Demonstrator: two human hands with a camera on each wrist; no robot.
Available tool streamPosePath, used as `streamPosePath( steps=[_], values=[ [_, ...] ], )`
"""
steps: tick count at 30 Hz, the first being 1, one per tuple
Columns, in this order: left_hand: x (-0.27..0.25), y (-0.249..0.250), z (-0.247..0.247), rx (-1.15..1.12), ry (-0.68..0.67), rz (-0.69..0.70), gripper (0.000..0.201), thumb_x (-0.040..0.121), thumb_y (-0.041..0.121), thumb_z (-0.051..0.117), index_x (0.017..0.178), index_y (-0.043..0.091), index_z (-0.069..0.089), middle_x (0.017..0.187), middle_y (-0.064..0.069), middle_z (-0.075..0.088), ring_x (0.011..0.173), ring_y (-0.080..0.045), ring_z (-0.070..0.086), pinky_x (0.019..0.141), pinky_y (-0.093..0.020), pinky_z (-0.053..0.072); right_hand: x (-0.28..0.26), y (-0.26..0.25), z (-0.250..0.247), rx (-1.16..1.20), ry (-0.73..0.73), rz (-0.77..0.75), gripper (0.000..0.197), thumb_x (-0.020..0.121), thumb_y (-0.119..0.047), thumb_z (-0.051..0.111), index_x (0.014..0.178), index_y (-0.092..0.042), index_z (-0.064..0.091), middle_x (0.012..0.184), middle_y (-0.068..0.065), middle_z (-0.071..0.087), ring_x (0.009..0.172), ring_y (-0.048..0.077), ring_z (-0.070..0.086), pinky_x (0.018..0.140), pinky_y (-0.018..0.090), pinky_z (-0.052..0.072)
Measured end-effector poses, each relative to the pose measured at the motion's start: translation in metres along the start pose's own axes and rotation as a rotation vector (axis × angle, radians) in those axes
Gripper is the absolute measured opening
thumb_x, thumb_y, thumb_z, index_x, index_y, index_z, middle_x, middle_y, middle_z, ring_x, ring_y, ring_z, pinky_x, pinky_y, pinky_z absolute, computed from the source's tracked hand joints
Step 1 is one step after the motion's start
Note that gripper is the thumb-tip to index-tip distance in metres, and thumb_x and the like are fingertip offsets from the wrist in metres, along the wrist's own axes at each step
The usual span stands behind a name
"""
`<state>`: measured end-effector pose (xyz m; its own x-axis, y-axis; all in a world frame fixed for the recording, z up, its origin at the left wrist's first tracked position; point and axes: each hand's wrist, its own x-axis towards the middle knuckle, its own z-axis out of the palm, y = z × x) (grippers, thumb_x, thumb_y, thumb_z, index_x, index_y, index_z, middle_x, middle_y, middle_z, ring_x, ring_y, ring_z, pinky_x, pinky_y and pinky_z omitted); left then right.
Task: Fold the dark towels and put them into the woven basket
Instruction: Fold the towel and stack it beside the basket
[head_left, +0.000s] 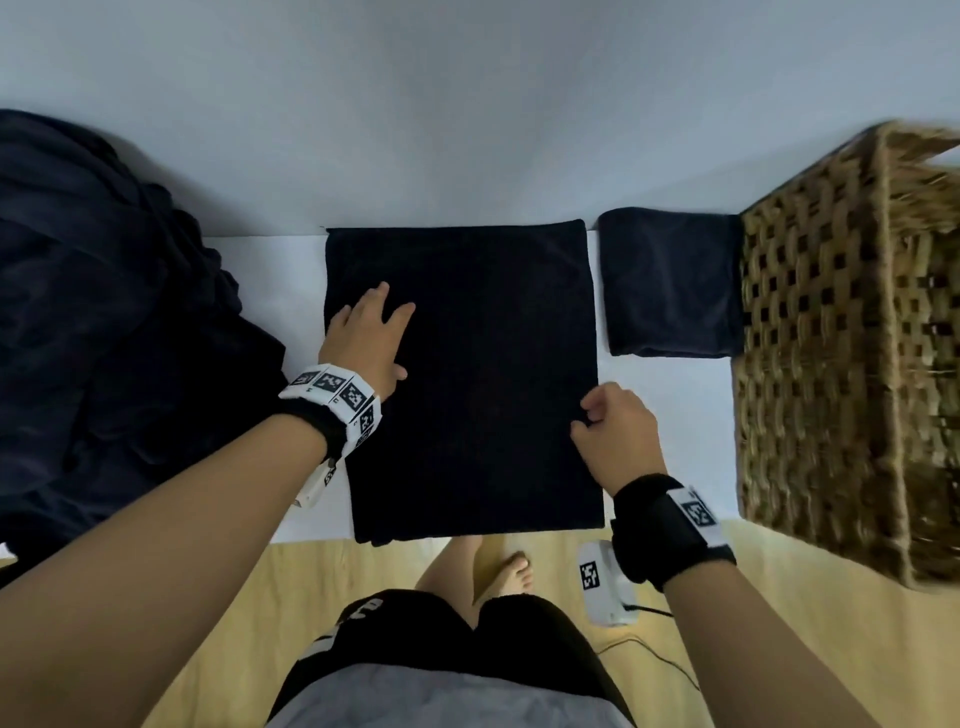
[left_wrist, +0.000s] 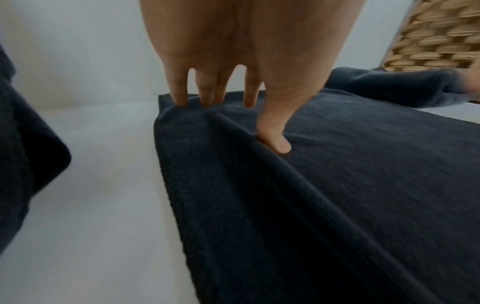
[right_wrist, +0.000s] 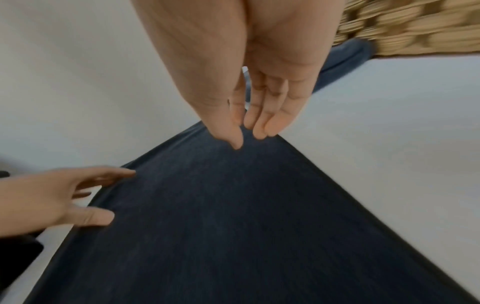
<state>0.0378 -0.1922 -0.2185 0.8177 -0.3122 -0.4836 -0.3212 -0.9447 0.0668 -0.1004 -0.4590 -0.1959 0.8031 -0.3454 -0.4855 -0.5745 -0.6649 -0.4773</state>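
A dark towel (head_left: 467, 374) lies flat on the white table (head_left: 670, 415) in front of me. My left hand (head_left: 369, 332) rests flat on its left part, fingers spread. In the left wrist view the fingertips (left_wrist: 182, 100) press near the towel's (left_wrist: 311, 185) far left corner. My right hand (head_left: 613, 431) is at the towel's right edge with curled fingers. In the right wrist view the thumb and fingertips (right_wrist: 259, 133) pinch that edge of the towel (right_wrist: 233, 226). A folded dark towel (head_left: 670, 280) lies against the woven basket (head_left: 841, 364) at the right.
A heap of unfolded dark towels (head_left: 104, 312) covers the table's left end. A grey wall rises just behind the table. My bare legs and a pale wooden floor (head_left: 234, 597) show below the near edge, with a white device and cable (head_left: 605, 587) under my right wrist.
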Motion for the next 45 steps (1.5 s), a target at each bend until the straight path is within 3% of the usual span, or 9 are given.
streamPosePath(
  steps=[2, 6, 12, 19, 23, 28, 35, 40, 45],
  values=[
    [-0.007, 0.009, 0.001, 0.072, 0.109, 0.008, 0.052, 0.080, 0.024, 0.077, 0.125, 0.012, 0.054, 0.129, -0.016, 0.048, 0.115, -0.032, 0.049, 0.094, -0.041, 0.040, -0.025, 0.027, 0.006, -0.053, -0.029, 0.095, 0.019, 0.083, -0.011, 0.067, 0.086, -0.018, 0.050, 0.083, 0.000, 0.058, 0.076, 0.016, 0.054, 0.058, 0.016, 0.032],
    [-0.026, 0.024, 0.007, -0.031, 0.012, -0.080, 0.018, 0.095, 0.023, 0.057, 0.099, 0.006, 0.058, 0.100, -0.012, 0.060, 0.084, -0.029, 0.059, 0.064, -0.036, 0.044, -0.063, 0.066, 0.021, -0.042, -0.101, 0.268, 0.026, 0.082, -0.019, 0.075, 0.083, -0.016, 0.050, 0.076, -0.001, 0.058, 0.072, 0.015, 0.054, 0.056, 0.022, 0.037],
    [-0.096, 0.024, 0.030, -0.445, 0.131, -0.126, 0.017, 0.093, 0.019, 0.059, 0.105, 0.009, 0.067, 0.103, -0.010, 0.061, 0.093, -0.027, 0.061, 0.083, -0.041, 0.052, -0.081, 0.077, 0.035, 0.114, 0.005, 0.337, 0.023, 0.082, -0.028, 0.077, 0.089, -0.017, 0.058, 0.085, -0.002, 0.063, 0.085, 0.019, 0.059, 0.073, 0.024, 0.041],
    [-0.202, 0.018, 0.101, -0.623, 0.058, -0.590, 0.024, 0.090, 0.034, 0.065, 0.093, 0.011, 0.067, 0.093, -0.005, 0.069, 0.092, -0.025, 0.063, 0.076, -0.030, 0.047, -0.082, 0.071, 0.040, 0.088, 0.039, 0.276, 0.014, 0.087, -0.027, 0.070, 0.093, -0.016, 0.067, 0.101, 0.003, 0.071, 0.102, 0.025, 0.062, 0.091, 0.030, 0.045],
    [-0.206, 0.028, 0.124, -0.833, 0.137, -0.765, 0.022, 0.088, 0.030, 0.068, 0.094, 0.009, 0.067, 0.096, -0.007, 0.071, 0.093, -0.023, 0.063, 0.079, -0.028, 0.045, -0.084, 0.076, 0.037, 0.106, 0.027, 0.220, 0.016, 0.088, -0.028, 0.070, 0.093, -0.014, 0.063, 0.090, -0.002, 0.064, 0.090, 0.020, 0.059, 0.082, 0.026, 0.041],
    [-0.206, 0.025, 0.124, -0.962, 0.141, -0.765, 0.013, 0.085, 0.026, 0.069, 0.089, 0.014, 0.067, 0.091, -0.004, 0.072, 0.089, -0.021, 0.066, 0.085, -0.034, 0.052, -0.089, 0.080, 0.030, 0.156, 0.041, 0.177, 0.016, 0.086, -0.029, 0.072, 0.089, -0.015, 0.064, 0.084, -0.004, 0.065, 0.081, 0.016, 0.059, 0.077, 0.027, 0.042],
    [-0.211, -0.007, 0.095, -0.935, 0.204, -0.833, 0.010, 0.082, 0.025, 0.064, 0.078, 0.017, 0.059, 0.073, 0.008, 0.057, 0.077, -0.020, 0.058, 0.061, -0.028, 0.036, -0.084, 0.079, 0.004, 0.215, 0.101, 0.197, 0.019, 0.084, -0.027, 0.074, 0.092, -0.016, 0.060, 0.079, -0.010, 0.061, 0.083, 0.017, 0.058, 0.076, 0.028, 0.042],
    [-0.205, -0.019, 0.071, -1.094, 0.302, -0.690, 0.016, 0.085, 0.013, 0.067, 0.085, 0.021, 0.053, 0.087, -0.008, 0.065, 0.088, -0.031, 0.063, 0.087, -0.041, 0.052, -0.081, 0.058, -0.009, 0.293, 0.092, 0.137, 0.021, 0.087, -0.026, 0.071, 0.099, -0.017, 0.055, 0.081, -0.009, 0.060, 0.080, 0.014, 0.057, 0.076, 0.028, 0.041],
    [-0.185, -0.025, 0.030, -1.232, 0.460, -0.502, 0.028, 0.091, 0.002, 0.059, 0.080, 0.027, 0.056, 0.075, -0.006, 0.062, 0.079, -0.027, 0.061, 0.072, -0.040, 0.056, -0.062, 0.027, -0.031, 0.393, 0.194, 0.026, 0.012, 0.086, -0.028, 0.071, 0.092, -0.028, 0.061, 0.079, -0.013, 0.064, 0.078, 0.005, 0.061, 0.072, 0.023, 0.043]
  ],
)
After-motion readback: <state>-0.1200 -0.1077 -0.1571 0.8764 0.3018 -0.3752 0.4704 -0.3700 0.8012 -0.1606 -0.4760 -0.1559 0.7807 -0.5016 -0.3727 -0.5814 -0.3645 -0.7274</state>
